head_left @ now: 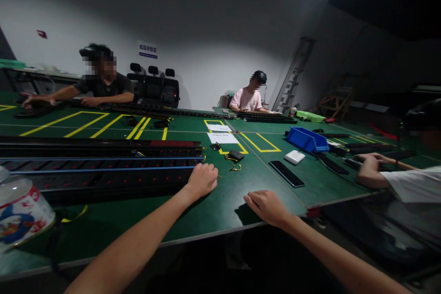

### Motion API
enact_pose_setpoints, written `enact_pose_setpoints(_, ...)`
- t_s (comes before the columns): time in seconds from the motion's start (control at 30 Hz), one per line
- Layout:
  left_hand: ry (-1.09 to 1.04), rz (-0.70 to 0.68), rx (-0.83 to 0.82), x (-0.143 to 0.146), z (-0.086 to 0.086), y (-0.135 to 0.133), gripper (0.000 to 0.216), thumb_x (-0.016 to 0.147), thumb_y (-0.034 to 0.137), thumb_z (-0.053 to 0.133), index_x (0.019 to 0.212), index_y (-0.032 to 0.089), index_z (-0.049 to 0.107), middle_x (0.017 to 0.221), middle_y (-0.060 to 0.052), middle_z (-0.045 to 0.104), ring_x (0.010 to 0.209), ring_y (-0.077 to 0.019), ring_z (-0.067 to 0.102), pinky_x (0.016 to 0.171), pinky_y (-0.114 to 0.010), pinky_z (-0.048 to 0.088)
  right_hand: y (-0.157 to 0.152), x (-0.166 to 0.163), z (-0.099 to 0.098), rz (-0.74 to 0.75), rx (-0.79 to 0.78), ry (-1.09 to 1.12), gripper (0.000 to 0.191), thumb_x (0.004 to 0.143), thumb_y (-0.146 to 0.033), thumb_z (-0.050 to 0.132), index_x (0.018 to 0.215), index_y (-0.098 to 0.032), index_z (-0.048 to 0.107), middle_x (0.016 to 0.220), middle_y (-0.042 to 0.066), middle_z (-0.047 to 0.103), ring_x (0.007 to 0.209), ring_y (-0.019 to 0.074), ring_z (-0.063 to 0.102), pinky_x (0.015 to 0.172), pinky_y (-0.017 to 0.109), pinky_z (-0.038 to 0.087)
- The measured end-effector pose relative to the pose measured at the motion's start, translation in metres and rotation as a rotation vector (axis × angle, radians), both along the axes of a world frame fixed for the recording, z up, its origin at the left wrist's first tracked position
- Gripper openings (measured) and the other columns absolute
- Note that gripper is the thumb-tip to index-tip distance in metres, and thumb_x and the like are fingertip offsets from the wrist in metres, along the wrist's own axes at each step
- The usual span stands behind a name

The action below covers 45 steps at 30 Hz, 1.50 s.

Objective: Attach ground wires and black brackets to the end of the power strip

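My left hand point(203, 180) is closed at the right end of a long black rail-like assembly point(131, 177) with red dots and two blue strips along it. A thin tip pokes out beside its fingers, too small to name. Near the front edge of the table, my right hand point(267, 205) is curled with its fingers together. Its palm side is hidden, so whether it holds anything does not show. Beyond the left hand lies a small black part point(234, 155) with yellow-and-black wires.
A phone point(286, 173), a white box-shaped device point(294, 157) and a blue bin point(308, 139) stand right of centre on the green table point(223, 211). A plastic bottle point(22, 211) is at front left. Paper sheets point(222, 138) lie mid-table. Several co-workers sit around.
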<state>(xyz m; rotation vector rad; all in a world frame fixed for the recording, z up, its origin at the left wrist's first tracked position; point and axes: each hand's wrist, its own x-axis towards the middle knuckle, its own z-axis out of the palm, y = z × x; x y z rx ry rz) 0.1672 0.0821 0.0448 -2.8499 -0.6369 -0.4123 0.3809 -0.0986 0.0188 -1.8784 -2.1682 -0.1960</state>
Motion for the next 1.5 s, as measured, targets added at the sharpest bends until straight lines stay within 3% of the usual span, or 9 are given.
enact_pose_setpoints(0.2,0.006,0.004,0.003,0.001,0.002,0.0,0.015,0.096,0.022,0.056,0.096,0.013,0.067,0.1,-0.013,0.069,0.094,-0.0274,0.067,0.077,-0.037,0.045,-0.008,0.032,0.037,0.0,0.024,-0.08,0.054,0.111,-0.042,0.034,0.068,-0.023,0.061,0.062,0.005,0.063,0.055,0.0171,0.057,0.06,0.034,0.029)
enact_pose_setpoints(0.4,0.027,0.018,0.011,0.001,0.004,-0.002,0.017,0.096,0.024,0.055,0.097,0.012,0.068,0.1,-0.013,0.069,0.093,-0.0279,0.066,0.077,-0.038,0.045,-0.016,0.06,0.039,-0.024,0.076,-0.129,0.06,0.113,-0.044,0.029,0.066,-0.022,0.059,0.06,0.006,0.063,0.052,0.018,0.057,0.058,0.035,0.026)
enact_pose_setpoints(0.7,0.034,0.022,-0.008,0.001,0.009,-0.003,0.018,0.097,0.027,0.055,0.094,0.014,0.067,0.097,-0.012,0.069,0.09,-0.027,0.066,0.074,-0.037,0.042,-0.006,0.066,0.06,0.035,0.048,-0.1,0.06,0.112,-0.048,0.03,0.067,-0.022,0.059,0.06,0.005,0.059,0.053,0.0163,0.053,0.058,0.035,0.025)
enact_pose_setpoints(0.97,0.029,0.033,-0.008,0.002,0.007,-0.002,0.015,0.097,0.027,0.057,0.092,0.015,0.066,0.096,-0.011,0.068,0.088,-0.0264,0.065,0.073,-0.037,0.041,0.001,0.064,0.051,0.043,0.068,-0.087,0.058,0.113,-0.047,0.032,0.068,-0.022,0.06,0.06,0.004,0.059,0.052,0.016,0.051,0.058,0.034,0.023)
enact_pose_setpoints(1.23,0.044,0.048,0.002,0.002,0.004,-0.002,0.015,0.098,0.029,0.059,0.094,0.016,0.065,0.097,-0.01,0.068,0.089,-0.0255,0.064,0.076,-0.037,0.042,0.038,0.067,0.039,-0.01,0.108,0.069,0.063,0.113,-0.05,0.025,0.066,-0.022,0.056,0.058,0.002,0.057,0.051,0.0153,0.048,0.059,0.034,0.024)
enact_pose_setpoints(1.5,0.064,0.055,-0.025,0.003,0.007,-0.004,0.015,0.099,0.029,0.059,0.094,0.016,0.065,0.098,-0.01,0.068,0.093,-0.0275,0.064,0.078,-0.039,0.042,0.07,0.058,0.048,0.063,0.141,0.177,0.059,0.112,-0.046,0.028,0.068,-0.022,0.06,0.063,0.004,0.063,0.054,0.0154,0.054,0.059,0.032,0.029)
